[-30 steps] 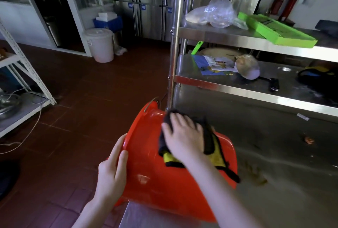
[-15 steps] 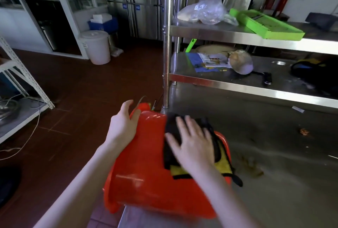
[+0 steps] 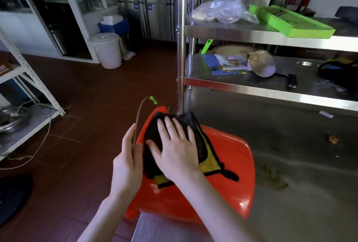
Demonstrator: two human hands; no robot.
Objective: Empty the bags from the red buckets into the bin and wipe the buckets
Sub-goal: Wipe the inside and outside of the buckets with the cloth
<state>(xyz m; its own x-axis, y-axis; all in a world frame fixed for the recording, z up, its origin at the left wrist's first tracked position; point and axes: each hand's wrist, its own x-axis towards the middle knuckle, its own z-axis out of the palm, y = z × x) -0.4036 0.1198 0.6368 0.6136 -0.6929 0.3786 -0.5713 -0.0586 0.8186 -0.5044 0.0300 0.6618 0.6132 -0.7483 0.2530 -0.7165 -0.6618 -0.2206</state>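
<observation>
Bucket (image 3: 232,164) of glossy red plastic, tipped on its side beneath both hands, at the near left corner of steel table (image 3: 290,144). Left hand (image 3: 127,162) flat along its left flank, fingers straight; thin wire handle (image 3: 137,120) with a green tip standing up from between thumb and forefinger, pinched or merely passing through, cannot tell. Right hand (image 3: 174,150) spread flat, pressing a black and yellow cloth (image 3: 209,162) onto the upturned wall. Overhangs the table edge below the left wrist, lip jutting past it over red-brown floor (image 3: 77,96). Open floor left of the left hand; steel surface right of the right hand, marked by a dull smear (image 3: 273,177) and, farther right, a small brownish scrap (image 3: 333,139). Far left of the hands, white rack (image 3: 29,79) with a metal bowl (image 3: 13,115). Beyond the left hand, white lidded tub (image 3: 106,49) and blue crate (image 3: 114,25). Just past the right hand, steel shelf post (image 3: 181,47), close behind the bucket's far end. Above and right of the right hand, two shelves (image 3: 251,34): clear plastic bag (image 3: 220,9) and green tray (image 3: 290,21) on the upper; papers (image 3: 228,63) and a rounded pale utensil (image 3: 261,64) on the lower.
</observation>
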